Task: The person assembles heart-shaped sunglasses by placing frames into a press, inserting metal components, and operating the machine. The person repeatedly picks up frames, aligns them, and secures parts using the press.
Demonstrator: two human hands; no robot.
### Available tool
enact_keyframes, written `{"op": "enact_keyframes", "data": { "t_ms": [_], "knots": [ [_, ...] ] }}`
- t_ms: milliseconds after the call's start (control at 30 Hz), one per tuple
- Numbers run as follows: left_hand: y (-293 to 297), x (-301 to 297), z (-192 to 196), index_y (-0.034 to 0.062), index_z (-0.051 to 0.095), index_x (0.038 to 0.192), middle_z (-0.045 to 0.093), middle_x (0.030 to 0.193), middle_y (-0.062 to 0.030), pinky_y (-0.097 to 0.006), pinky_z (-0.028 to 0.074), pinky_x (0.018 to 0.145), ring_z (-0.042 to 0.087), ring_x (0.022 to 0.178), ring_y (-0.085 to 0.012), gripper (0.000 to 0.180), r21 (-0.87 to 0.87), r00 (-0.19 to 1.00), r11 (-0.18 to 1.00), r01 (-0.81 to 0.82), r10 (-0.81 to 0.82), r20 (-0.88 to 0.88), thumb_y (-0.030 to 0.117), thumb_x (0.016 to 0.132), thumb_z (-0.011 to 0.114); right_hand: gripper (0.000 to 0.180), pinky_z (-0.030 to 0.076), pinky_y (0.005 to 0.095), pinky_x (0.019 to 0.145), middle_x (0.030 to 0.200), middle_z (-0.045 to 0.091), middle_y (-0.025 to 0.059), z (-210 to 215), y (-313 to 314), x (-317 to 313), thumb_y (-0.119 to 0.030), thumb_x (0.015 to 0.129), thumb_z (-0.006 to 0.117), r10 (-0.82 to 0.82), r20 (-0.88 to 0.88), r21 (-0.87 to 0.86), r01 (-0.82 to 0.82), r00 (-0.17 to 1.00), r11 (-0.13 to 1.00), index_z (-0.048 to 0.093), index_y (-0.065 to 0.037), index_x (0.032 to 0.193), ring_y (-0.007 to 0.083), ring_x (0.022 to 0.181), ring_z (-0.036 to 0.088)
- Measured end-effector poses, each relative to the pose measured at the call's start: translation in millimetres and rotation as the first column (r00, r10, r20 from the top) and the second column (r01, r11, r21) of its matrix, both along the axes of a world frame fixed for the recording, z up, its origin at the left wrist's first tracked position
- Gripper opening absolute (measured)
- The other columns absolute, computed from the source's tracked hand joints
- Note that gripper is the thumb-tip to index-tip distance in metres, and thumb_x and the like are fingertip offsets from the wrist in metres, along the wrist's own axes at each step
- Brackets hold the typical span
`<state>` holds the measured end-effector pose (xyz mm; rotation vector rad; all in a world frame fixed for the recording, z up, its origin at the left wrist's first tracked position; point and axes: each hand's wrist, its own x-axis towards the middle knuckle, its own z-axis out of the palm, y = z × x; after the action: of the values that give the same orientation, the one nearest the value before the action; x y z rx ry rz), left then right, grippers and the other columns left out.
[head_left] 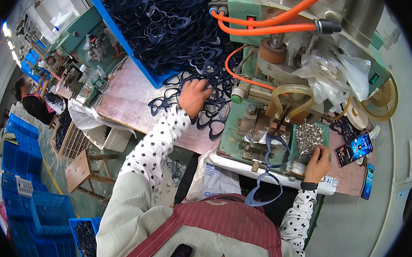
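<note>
Tabletop with a green machine, a blue crate, dark glasses frames and two hands.
The machine stands on the right; the crate, heaped with dark frames, sits at the far left of it, and loose frames spill across the tabletop just nearer. One heart-shaped frame hangs at the machine's near side, below its metal holder, clear of both hands. The left hand is over the loose frames, its grip curled; whether it pinches one I cannot tell. The right hand is at the near right edge of a heap of small shiny metal pieces, fingers and thumb drawn close; whether that grip holds a piece is unclear.
</note>
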<state>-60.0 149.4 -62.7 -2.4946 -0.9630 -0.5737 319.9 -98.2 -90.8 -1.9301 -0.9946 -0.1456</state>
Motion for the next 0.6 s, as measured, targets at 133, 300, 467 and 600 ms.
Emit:
{"op": "enact_keyframes", "data": {
  "t_ms": [133,300,467,600],
  "knots": [
    [46.6,-44.6,-35.2,0.0247,0.059,0.124,0.048,0.137,-0.0106,-0.045,0.048,0.087,0.057,0.108,-0.0315,0.04,-0.276,0.971,0.949,-0.153,0.093,-0.218,0.012,0.086,0.054,0.015,0.052,0.0368,0.074,0.091,0.07,0.0145,-6.5,4.2,5.3,-0.015,0.092,0.06,0.048,0.088,0.021,-0.05,0.995,0.999,0.068,-0.005,0.1,0.0304,0.08,0.067],
    [30.6,-41.8,-31.9,0.0213,0.067,0.105,0.058,0.105,-0.0038,-0.04,0.044,0.088,0.057,0.1,-0.0246,0.024,-0.178,0.975,0.984,-0.024,-0.016,-0.222,0.016,0.084,0.057,0.015,0.052,0.0404,0.07,0.086,0.07,0.014,-10.1,2.9,5.6,-0.013,0.093,0.058,-0.037,0.121,0.012,0.036,0.992,0.999,0.068,-0.005,0.1,0.0328,0.077,0.068],
    [-15.3,-37.2,12.8,0.0102,0.065,0.091,0.06,0.112,-0.0049,-0.042,0.038,0.089,0.053,0.104,-0.0259,0.014,-0.023,0.977,0.998,0.055,-0.049,0.205,0.017,0.079,0.068,0.007,0.049,0.0403,0.073,0.087,0.069,0.0114,2.3,0.2,-0.1,-0.01,0.087,0.064,-0.009,0.105,-0.008,0.01,0.994,1.0,0.068,-0.007,0.092,0.0311,0.082,0.064],
    [-59.0,-11.8,25.4,0.0035,0.06,0.089,0.063,0.083,-0.0113,-0.039,0.045,0.067,0.059,0.077,-0.0312,0.011,-0.242,0.749,0.967,0.079,0.103,0.655,0.007,0.083,0.068,0.008,0.048,0.0359,0.074,0.088,0.068,0.0094,17.5,4.5,-8.1,-0.005,0.08,0.069,0.101,0.177,0.112,-0.122,0.979,0.986,0.07,-0.007,0.088,0.0275,0.084,0.061]
  ]
}}
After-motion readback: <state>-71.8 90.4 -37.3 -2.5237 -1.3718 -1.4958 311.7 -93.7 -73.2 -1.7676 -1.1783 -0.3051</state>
